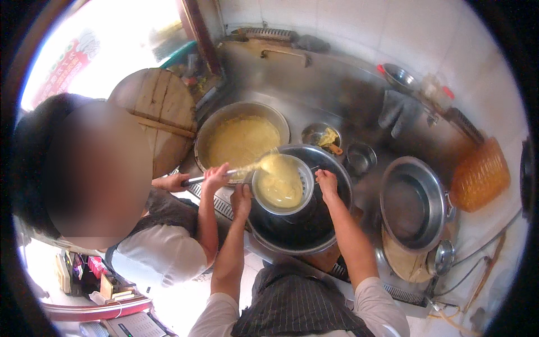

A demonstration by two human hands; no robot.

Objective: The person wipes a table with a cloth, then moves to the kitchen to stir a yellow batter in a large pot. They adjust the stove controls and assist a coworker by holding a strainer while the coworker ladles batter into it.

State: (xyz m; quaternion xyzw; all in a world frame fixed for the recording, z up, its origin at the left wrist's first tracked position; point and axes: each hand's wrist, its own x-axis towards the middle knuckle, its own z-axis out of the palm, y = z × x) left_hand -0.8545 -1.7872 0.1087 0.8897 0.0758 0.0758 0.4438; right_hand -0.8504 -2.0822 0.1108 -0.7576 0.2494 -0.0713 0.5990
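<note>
Steel is spread across the whole counter (300, 115), beneath pale tiled walls. At the left, a wooden lid (151, 92) is leaned beside the pot (279, 117), probably set aside so that the yellow mixture (244, 137) can be reached. A ladle (196, 180) is held along its handle by both of a co-worker's hands (215, 178), spaced apart, perhaps so that its loaded end can be steadied above the strainer (306, 182). By the left hand (241, 199), closed, the strainer is gripped at its left side; by the right hand (327, 183), its right side is held, apparently by a thin handle, though the exact hold is partly hidden. Between these two grips the bowl of the strainer is hung, mixture pooled inside, likely so that it is kept level. Below it a wide basin (343, 185) is placed, seemingly as a catch; whether the strainer is touching it cannot be told. Farther right, a tub (387, 191) and an orange jug (482, 175) are left untouched.
</note>
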